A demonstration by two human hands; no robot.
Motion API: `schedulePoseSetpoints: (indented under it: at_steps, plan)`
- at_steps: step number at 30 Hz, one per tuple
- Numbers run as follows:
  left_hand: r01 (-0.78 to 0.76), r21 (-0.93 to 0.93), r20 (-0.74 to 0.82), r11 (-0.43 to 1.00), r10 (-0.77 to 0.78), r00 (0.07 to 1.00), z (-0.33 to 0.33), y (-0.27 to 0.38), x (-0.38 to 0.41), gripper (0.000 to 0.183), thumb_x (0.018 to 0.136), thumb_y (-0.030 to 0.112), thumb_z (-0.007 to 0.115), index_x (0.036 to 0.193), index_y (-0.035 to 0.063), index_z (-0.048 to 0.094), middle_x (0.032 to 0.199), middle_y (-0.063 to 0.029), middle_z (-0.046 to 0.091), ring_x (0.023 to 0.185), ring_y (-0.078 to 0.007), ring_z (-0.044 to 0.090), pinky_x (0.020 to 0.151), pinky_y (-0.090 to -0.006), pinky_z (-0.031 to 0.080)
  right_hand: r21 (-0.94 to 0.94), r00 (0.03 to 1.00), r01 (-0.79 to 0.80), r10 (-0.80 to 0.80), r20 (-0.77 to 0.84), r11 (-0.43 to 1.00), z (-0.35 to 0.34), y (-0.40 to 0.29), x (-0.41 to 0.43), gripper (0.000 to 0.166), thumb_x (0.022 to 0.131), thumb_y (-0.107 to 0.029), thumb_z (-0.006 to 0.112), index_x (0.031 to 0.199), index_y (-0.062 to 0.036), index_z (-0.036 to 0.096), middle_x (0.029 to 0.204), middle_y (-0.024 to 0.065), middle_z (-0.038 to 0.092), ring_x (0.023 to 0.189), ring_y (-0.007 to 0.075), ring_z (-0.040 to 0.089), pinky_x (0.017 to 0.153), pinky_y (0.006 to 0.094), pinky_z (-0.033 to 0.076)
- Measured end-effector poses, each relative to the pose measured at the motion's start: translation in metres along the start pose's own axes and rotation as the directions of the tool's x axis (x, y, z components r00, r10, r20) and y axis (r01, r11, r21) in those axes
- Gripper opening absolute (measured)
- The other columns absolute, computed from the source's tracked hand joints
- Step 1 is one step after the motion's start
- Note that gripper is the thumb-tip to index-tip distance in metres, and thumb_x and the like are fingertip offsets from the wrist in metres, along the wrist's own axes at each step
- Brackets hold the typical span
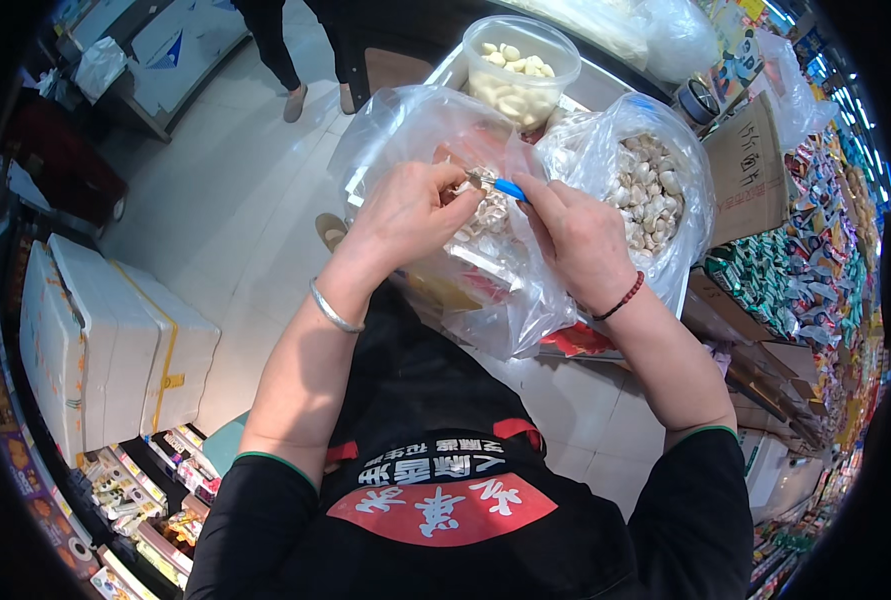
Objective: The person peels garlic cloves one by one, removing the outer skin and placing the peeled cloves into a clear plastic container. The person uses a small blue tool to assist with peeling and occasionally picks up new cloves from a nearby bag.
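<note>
My right hand (576, 232) grips a small knife by its blue handle (510, 190), the blade pointing left. Its tip meets the fingers of my left hand (419, 210), which are pinched together; what they pinch is mostly hidden, probably a garlic clove. Beneath both hands lies an open clear plastic bag (520, 319) with papery garlic skins (488, 219) in it. To the right, another clear bag (697, 187) holds many unpeeled garlic cloves (649, 187). Behind the bags stands a round clear plastic tub (524, 82) with peeled white cloves (516, 61) inside.
White foam boxes (126, 345) stand on the floor at left. A cardboard box flap (753, 176) rises beside the right bag, near piles of wrapped sweets (760, 277). Another person's legs (276, 52) show at the top. Shelves with packaged goods (122, 487) are at lower left.
</note>
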State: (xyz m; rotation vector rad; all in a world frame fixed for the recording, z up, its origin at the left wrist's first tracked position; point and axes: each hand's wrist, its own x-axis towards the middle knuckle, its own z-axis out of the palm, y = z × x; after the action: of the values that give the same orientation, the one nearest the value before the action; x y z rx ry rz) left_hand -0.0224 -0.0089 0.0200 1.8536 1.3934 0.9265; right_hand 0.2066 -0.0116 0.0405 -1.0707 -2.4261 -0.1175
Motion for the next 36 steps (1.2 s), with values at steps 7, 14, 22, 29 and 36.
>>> schedulePoseSetpoints:
  at_steps: [7, 14, 22, 29, 36]
  plan:
    - [-0.013, -0.028, 0.006, 1.0, 0.013, 1.0, 0.001, 0.0, 0.0, 0.025, 0.097, 0.021, 0.066, 0.096, -0.004, 0.072, 0.065, -0.0024, 0.061, 0.06, -0.0061, 0.051, 0.054, -0.0286, 0.041, -0.009, 1.0, -0.014, 0.015, 0.013, 1.0, 0.0, -0.001, -0.001, 0.031, 0.093, -0.008, 0.067, 0.124, -0.0115, 0.065, 0.084, 0.0098, 0.064, 0.075, 0.0301, 0.068, 0.062, 0.0434, 0.053]
    - [0.004, -0.118, 0.019, 0.993, -0.001, 1.0, 0.0, 0.0, -0.002, 0.024, 0.099, 0.021, 0.065, 0.098, -0.0016, 0.073, 0.069, -0.0009, 0.065, 0.062, -0.0061, 0.056, 0.056, -0.0269, 0.044, -0.021, 0.999, -0.048, 0.048, -0.007, 0.999, 0.005, -0.003, -0.003, 0.029, 0.096, -0.01, 0.065, 0.124, -0.011, 0.064, 0.084, 0.0107, 0.065, 0.072, 0.032, 0.068, 0.061, 0.0432, 0.053]
    - [-0.028, -0.126, 0.012, 0.992, 0.03, 0.999, 0.002, -0.001, 0.0, 0.024, 0.1, 0.02, 0.064, 0.098, -0.0021, 0.073, 0.07, -0.0017, 0.068, 0.065, -0.0071, 0.061, 0.06, -0.0265, 0.048, -0.017, 0.997, -0.07, 0.07, 0.029, 0.997, 0.005, -0.003, -0.006, 0.027, 0.096, -0.01, 0.059, 0.123, -0.0078, 0.059, 0.085, 0.0119, 0.065, 0.074, 0.0313, 0.07, 0.061, 0.0447, 0.053]
    - [-0.032, -0.134, 0.032, 0.99, 0.036, 0.999, 0.002, -0.005, -0.001, 0.025, 0.101, 0.02, 0.063, 0.096, -0.0022, 0.072, 0.072, -0.0017, 0.069, 0.066, -0.0069, 0.062, 0.061, -0.0259, 0.049, -0.004, 0.996, -0.078, 0.078, 0.037, 0.997, 0.006, -0.002, -0.009, 0.02, 0.098, -0.012, 0.057, 0.117, -0.0077, 0.058, 0.084, 0.0133, 0.066, 0.071, 0.0335, 0.069, 0.06, 0.0463, 0.053]
    - [-0.032, -0.137, 0.017, 0.99, 0.034, 0.999, 0.004, -0.002, -0.001, 0.025, 0.098, 0.024, 0.061, 0.09, 0.0021, 0.072, 0.069, -0.0079, 0.068, 0.063, -0.0186, 0.064, 0.062, -0.0346, 0.048, -0.004, 0.986, -0.15, 0.15, 0.067, 0.989, 0.004, -0.005, -0.011, 0.016, 0.101, -0.018, 0.059, 0.115, -0.0106, 0.062, 0.088, 0.013, 0.068, 0.074, 0.0358, 0.069, 0.063, 0.0469, 0.053]
